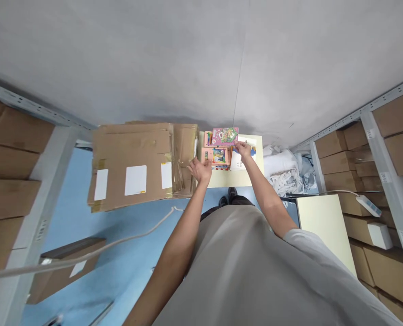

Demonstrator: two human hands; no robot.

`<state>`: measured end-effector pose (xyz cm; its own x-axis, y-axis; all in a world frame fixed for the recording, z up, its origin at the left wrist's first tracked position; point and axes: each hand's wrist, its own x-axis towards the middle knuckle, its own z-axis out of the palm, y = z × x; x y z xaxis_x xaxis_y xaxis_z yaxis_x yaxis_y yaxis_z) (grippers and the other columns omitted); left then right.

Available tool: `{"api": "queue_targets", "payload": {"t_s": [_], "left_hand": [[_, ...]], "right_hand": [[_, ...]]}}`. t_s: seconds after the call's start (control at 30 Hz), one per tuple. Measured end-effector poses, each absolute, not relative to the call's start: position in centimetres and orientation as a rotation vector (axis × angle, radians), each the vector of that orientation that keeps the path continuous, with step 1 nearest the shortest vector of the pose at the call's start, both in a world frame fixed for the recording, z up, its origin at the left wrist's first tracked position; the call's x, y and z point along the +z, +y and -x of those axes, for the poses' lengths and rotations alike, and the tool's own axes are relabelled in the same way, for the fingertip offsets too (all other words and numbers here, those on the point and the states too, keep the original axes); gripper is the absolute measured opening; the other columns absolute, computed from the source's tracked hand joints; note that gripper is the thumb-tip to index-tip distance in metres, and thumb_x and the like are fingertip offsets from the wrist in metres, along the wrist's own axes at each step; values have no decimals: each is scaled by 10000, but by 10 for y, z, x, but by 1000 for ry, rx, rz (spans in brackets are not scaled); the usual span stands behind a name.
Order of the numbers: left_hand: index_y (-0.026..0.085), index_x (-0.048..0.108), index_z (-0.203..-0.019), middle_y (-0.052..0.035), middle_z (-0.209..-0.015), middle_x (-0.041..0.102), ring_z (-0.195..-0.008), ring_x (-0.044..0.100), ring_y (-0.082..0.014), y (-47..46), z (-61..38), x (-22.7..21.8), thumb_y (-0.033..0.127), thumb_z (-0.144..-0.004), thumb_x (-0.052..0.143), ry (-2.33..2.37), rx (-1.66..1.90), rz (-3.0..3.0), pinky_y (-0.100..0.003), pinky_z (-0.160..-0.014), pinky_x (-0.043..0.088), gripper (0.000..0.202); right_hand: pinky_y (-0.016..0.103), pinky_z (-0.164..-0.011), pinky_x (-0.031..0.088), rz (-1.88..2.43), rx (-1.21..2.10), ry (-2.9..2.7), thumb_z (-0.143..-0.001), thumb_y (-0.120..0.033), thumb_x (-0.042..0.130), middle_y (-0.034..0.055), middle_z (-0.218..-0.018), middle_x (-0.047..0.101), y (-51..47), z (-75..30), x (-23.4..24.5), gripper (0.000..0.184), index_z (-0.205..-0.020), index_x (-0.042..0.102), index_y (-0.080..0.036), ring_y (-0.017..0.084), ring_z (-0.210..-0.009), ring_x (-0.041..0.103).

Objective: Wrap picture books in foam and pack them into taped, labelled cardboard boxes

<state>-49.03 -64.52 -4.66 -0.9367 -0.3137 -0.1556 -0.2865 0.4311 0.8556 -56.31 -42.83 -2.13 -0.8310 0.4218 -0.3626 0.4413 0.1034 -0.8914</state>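
Note:
On the pale table [218, 181] lie stacks of colourful booklets. A purple booklet [225, 136] with a floral cover rests at the back, and my right hand [244, 149] pinches its right edge. In front of it an orange booklet [218, 156] with a picture on its cover tops another stack. My left hand [201, 171] is at that stack's left edge, fingers apart, close to or touching it; exact contact is too small to make out. White-covered booklets [238, 160] lie at the right, partly behind my right hand.
Flattened cardboard boxes [133, 158] are stacked left of the booklets. Shelves of brown cartons [388, 267] stand on both sides. White bags and paper scraps [285, 181] lie right of the table. A white cable [127, 239] crosses the lower left.

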Motion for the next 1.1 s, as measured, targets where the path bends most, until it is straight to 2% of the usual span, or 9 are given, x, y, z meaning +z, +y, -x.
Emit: {"api": "queue_targets", "payload": {"t_s": [0.03, 0.1, 0.23, 0.33, 0.47, 0.6, 0.73, 0.9, 1.1], "left_hand": [[99, 652, -1458, -359, -1618, 597, -1625, 483, -481, -638, 489, -40, 398, -923, 770, -2598, -1502, -594, -693, -1366, 310, 624], [129, 696, -1424, -303, -1593, 645, -1605, 526, -440, -616, 485, -26, 408, -940, 774, -2541, -1528, -571, -628, -1389, 322, 564], [174, 763, -1237, -215, -1419, 782, -1414, 707, -371, -541, 457, -13, 491, -977, 761, -2520, -2145, -246, -532, -1297, 482, 410], [192, 769, -1104, -169, -1284, 833, -1305, 762, -354, -480, 404, -15, 570, -987, 726, -2560, -2532, 18, -507, -1209, 554, 398], [192, 754, -1106, -150, -1231, 842, -1218, 790, -316, -422, 319, -21, 502, -974, 689, -2690, -2758, 318, -471, -1123, 606, 344], [182, 784, -1080, -139, -1202, 862, -1185, 799, -330, -385, 263, -17, 413, -910, 739, -2788, -2937, 860, -476, -1106, 620, 290], [203, 823, -1101, -118, -1239, 873, -1209, 798, -337, -348, 228, -11, 393, -888, 777, -2851, -2890, 1441, -505, -1147, 608, 289], [210, 825, -1108, -122, -1250, 864, -1221, 793, -342, -289, 168, -9, 419, -895, 782, -2857, -2704, 2045, -515, -1154, 602, 302], [216, 798, -980, -95, -1071, 850, -1055, 792, -314, -205, 80, -22, 570, -899, 775, -3001, -2346, 2312, -444, -993, 642, 364]], "right_hand": [[309, -880, 617, -964, -1929, 2288, -986, -382, 752, 8, -798, 768, -422, 553, -16, 222, -890, 689, -192, 169, -852, 758], [264, -825, 594, -1078, -2102, 2159, -977, -411, 776, -7, -822, 763, -407, 525, -6, 233, -915, 675, -210, 143, -830, 750], [218, -679, 531, -1269, -2541, 1743, -830, -471, 957, -33, -848, 758, -375, 425, 5, 379, -932, 666, -250, 122, -766, 738], [237, -655, 525, -1433, -2577, 1615, -730, -506, 1030, -38, -846, 764, -364, 328, 9, 480, -954, 683, -261, 132, -732, 731], [248, -691, 536, -1804, -2619, 1439, -612, -501, 1085, -54, -799, 744, -359, 209, 18, 555, -935, 705, -258, 134, -727, 725], [269, -706, 560, -2105, -2675, 1325, -641, -515, 1077, -12, -859, 791, -347, 115, 31, 521, -926, 724, -259, 169, -797, 770], [289, -687, 577, -2481, -2699, 1197, -720, -539, 1026, 22, -936, 829, -323, 40, 39, 456, -966, 751, -271, 185, -808, 778], [278, -725, 563, -2691, -2723, 1200, -645, -532, 1035, 4, -874, 809, -297, -41, 34, 491, -943, 763, -252, 165, -777, 754], [324, -779, 569, -2711, -2615, 1292, -651, -518, 1010, 17, -810, 798, -262, -126, 13, 421, -845, 749, -251, 200, -772, 747]]}}
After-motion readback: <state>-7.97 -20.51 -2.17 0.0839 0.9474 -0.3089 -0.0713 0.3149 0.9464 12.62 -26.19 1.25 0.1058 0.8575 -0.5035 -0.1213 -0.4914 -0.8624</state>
